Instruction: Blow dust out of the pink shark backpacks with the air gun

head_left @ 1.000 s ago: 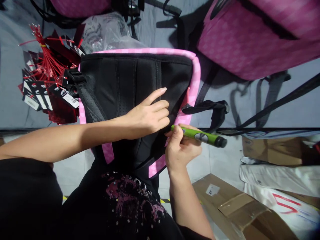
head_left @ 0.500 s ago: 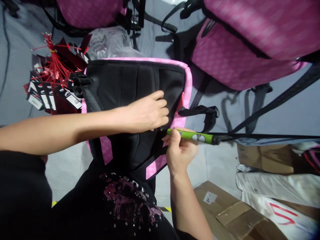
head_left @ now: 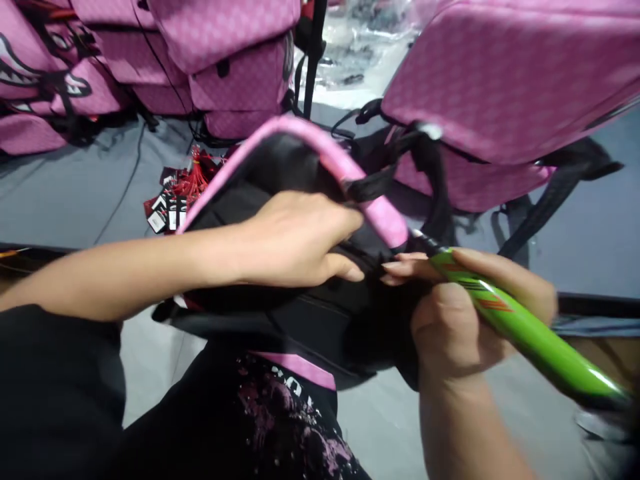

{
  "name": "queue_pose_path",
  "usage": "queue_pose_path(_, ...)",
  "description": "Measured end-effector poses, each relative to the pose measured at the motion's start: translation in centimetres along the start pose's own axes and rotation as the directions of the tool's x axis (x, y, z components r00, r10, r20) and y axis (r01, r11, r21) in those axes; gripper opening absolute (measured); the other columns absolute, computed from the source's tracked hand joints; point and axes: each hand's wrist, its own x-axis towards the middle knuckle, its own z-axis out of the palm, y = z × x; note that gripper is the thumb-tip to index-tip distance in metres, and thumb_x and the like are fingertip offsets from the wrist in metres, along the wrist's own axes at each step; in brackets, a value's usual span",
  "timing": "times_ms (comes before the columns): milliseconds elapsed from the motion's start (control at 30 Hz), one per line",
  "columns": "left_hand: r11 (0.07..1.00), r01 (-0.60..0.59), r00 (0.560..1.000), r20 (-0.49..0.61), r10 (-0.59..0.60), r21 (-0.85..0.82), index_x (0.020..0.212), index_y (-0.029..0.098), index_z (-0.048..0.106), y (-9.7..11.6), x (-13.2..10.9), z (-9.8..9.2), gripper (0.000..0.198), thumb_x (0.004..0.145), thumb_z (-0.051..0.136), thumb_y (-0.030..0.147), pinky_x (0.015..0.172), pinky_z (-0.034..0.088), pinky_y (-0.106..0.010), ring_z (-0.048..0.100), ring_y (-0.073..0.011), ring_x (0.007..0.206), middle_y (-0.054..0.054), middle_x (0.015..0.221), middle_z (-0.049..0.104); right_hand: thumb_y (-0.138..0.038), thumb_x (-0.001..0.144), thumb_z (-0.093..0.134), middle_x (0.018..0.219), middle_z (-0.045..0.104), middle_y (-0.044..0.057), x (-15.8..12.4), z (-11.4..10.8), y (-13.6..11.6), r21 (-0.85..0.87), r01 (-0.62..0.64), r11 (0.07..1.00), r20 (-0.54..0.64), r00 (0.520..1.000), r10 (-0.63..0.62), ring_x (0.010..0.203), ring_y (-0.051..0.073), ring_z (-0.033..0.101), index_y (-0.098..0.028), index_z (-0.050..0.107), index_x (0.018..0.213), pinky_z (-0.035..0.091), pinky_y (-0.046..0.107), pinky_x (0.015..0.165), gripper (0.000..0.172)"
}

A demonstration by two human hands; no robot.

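Note:
A black backpack with pink trim (head_left: 325, 157) is tipped up in front of me, its back panel facing me. My left hand (head_left: 295, 237) is closed over the black fabric near the pink edge, gripping the bag. My right hand (head_left: 450, 313) is wrapped round a green marker pen (head_left: 525, 330) whose tip points at the black fabric beside the trim; its fingertips also touch the bag. A black strap (head_left: 370, 183) crosses the pink edge just above my hands.
Pink backpacks are stacked at the back left (head_left: 220, 47) and one lies at the right (head_left: 500, 87) on the grey table (head_left: 75, 193). A bundle of red-stringed hang tags (head_left: 175, 197) lies left of the bag. Black straps trail at the right.
The backpack has been lifted and tilted toward me from lying flat. My left hand went from resting on it to gripping it. The view rose, bringing the stacked bags into sight.

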Motion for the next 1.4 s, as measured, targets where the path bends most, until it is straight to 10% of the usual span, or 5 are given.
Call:
queue_pose_path(167,0.999,0.036,0.986,0.164,-0.030,-0.035,0.103,0.017,0.068,-3.0,-0.8,4.9,0.023,0.092,0.059,0.035,0.070,0.047,-0.029,0.068,-0.0193,0.083,-0.006,0.094,0.073,-0.023,0.087,0.065,0.107,0.073,0.009,-2.9,2.2,4.7,-0.066,0.209,0.976,0.216,0.958,-0.190,0.089,0.023,0.072,-0.024,0.060,0.123,0.060,0.042,0.081,0.036)
queue_pose_path(367,0.989,0.038,0.973,-0.230,-0.005,0.140,0.133,0.016,0.052,-6.2,-0.1,3.6,0.046,0.090,0.060,0.032,0.097,0.038,-0.042,0.052,-0.0290,0.120,-0.016,0.131,0.059,-0.019,0.084,0.068,0.117,0.070,0.011,-2.6,5.0,4.7,-0.212,0.450,0.868,0.222,0.887,-0.405,0.102,0.025,0.070,-0.025,0.051,0.130,0.057,0.043,0.083,0.049)
queue_pose_path(500,0.978,0.009,0.999,0.039,-0.017,0.206,0.153,0.017,0.026,-7.7,1.7,3.9,0.095,0.075,0.077,0.037,0.101,0.033,-0.042,0.043,-0.0331,0.129,-0.019,0.147,0.045,-0.020,0.087,0.066,0.107,0.072,0.011,-1.5,7.4,4.1,-0.260,0.462,0.848,0.250,0.880,-0.403,0.094,0.023,0.070,-0.022,0.054,0.126,0.051,0.039,0.082,0.041)
queue_pose_path(833,0.943,-0.114,0.993,0.060,0.100,0.312,0.157,0.018,0.014,-7.3,3.4,7.2,0.105,0.074,0.074,0.041,0.110,0.023,-0.051,0.040,-0.0359,0.133,-0.019,0.148,0.043,-0.011,0.082,0.066,0.109,0.072,0.013,-6.2,6.2,4.5,-0.137,0.353,0.926,0.279,0.910,-0.305,0.102,0.028,0.070,-0.020,0.057,0.123,0.053,0.044,0.085,0.043)
queue_pose_path(1400,0.941,0.002,0.997,0.073,-0.028,0.337,0.154,0.018,0.027,-6.0,3.3,8.6,0.089,0.078,0.069,0.034,0.098,0.034,-0.046,0.047,-0.0356,0.119,-0.018,0.140,0.049,-0.022,0.089,0.063,0.094,0.076,0.005,-1.8,3.8,5.5,-0.163,0.099,0.982,0.392,0.920,-0.027,0.083,0.021,0.074,-0.020,0.052,0.127,0.059,0.032,0.074,0.040)
